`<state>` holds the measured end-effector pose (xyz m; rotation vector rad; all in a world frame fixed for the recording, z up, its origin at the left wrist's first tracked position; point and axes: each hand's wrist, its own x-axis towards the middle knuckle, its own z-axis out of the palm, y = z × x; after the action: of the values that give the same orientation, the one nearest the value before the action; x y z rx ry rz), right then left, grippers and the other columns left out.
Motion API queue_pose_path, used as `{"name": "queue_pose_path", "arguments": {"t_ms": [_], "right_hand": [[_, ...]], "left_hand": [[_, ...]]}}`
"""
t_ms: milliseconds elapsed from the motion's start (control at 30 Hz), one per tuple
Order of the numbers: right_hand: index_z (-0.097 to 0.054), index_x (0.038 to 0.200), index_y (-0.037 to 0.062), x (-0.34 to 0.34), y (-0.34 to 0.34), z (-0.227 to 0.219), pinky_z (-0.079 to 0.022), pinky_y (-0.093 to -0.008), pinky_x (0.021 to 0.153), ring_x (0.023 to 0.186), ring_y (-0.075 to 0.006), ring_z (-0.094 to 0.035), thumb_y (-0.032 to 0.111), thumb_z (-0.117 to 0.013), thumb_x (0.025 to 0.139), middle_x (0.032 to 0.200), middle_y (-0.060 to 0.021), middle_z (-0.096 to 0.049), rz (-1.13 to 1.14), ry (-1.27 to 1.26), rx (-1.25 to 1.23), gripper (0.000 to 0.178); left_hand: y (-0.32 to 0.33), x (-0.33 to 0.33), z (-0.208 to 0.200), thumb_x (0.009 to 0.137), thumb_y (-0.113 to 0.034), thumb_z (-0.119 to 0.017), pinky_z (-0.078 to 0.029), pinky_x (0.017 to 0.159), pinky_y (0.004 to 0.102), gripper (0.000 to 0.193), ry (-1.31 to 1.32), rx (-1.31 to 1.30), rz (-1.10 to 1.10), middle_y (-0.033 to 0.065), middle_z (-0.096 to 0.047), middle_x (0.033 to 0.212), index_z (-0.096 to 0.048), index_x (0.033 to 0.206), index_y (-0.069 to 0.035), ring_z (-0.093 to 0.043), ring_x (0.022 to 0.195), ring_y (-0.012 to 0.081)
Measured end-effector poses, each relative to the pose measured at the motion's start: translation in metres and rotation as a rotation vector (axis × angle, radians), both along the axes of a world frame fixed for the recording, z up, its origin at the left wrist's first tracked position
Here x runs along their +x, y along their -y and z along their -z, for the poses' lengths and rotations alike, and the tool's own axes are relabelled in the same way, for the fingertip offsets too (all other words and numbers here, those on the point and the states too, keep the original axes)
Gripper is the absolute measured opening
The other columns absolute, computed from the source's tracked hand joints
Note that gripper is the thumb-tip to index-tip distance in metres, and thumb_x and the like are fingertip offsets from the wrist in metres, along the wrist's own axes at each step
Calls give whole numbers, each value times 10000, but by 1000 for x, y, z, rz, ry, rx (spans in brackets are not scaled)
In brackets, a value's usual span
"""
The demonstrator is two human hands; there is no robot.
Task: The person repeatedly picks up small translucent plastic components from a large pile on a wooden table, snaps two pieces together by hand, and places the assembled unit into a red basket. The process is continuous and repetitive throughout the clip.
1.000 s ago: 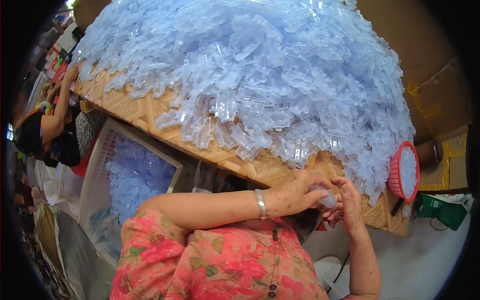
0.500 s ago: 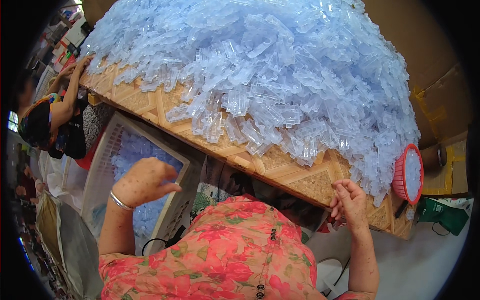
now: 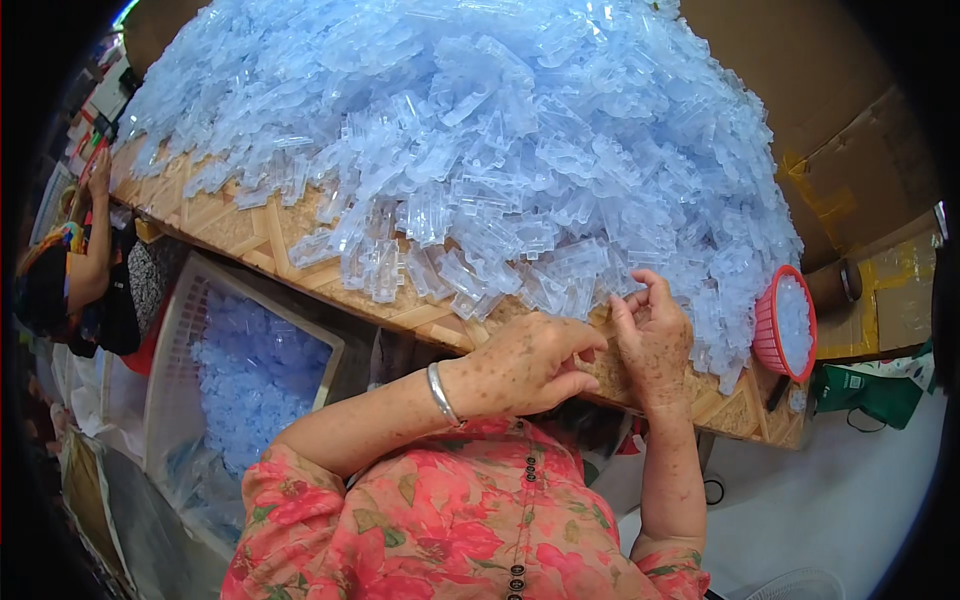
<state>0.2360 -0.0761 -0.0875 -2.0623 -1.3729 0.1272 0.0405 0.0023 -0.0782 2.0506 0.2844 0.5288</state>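
A great heap of clear, bluish plastic pieces (image 3: 480,130) covers most of the wooden-patterned table (image 3: 270,235). At the table's near edge, my left hand (image 3: 525,365) has its thumb and forefinger apart with nothing visible between them; a silver bangle circles the wrist. Just right of it is my right hand (image 3: 655,345), beside the heap's front edge. Its thumb and forefinger are drawn together, and whatever they hold is too small or hidden to make out. Loose clear pieces (image 3: 470,285) lie in front of the heap, close to both hands.
A pale plastic crate (image 3: 165,370) below the table's left side holds many similar pieces. At the table's right end stands a red basket (image 3: 768,325) with pieces inside. Cardboard (image 3: 850,130) rises behind it, and a green bag (image 3: 870,395) hangs lower right. Another person (image 3: 85,260) works at far left.
My left hand has moved right, from above the crate to the table edge beside my right hand. My right hand has risen toward the heap's front. The view has shifted slightly.
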Motion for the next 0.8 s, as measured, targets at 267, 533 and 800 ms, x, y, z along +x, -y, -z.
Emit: {"name": "queue_pose_path", "arguments": {"t_ms": [267, 533, 800], "right_hand": [[-616, 1117, 34, 8, 30, 0, -463, -267, 524, 585, -98, -617, 40, -755, 816, 844, -47, -660, 103, -137, 137, 332], [-570, 1124, 22, -16, 64, 21, -401, -172, 495, 590, -19, -556, -3, -795, 800, 915, -13, -633, 149, -390, 357, 395], [-607, 1058, 49, -21, 75, 33, -427, -196, 476, 533, -29, -555, 38, -837, 788, 825, -11, -645, 90, -362, 300, 355]], "left_hand": [[-2, 12, 20, 849, -128, -756, -583, 778, 381, 426, 56, 116, -163, 182, -698, 1062, -620, 1228, 11, -726, 912, 305], [6, 38, 26, 982, -103, -625, -565, 920, 333, 530, 136, -303, -48, 170, -661, 1261, -445, 1463, 31, -686, 1104, 229], [12, 55, 19, 1069, -146, -474, -557, 946, 296, 482, 17, -1052, 98, 82, -624, 1308, -388, 1526, -21, -666, 1089, 170]]}}
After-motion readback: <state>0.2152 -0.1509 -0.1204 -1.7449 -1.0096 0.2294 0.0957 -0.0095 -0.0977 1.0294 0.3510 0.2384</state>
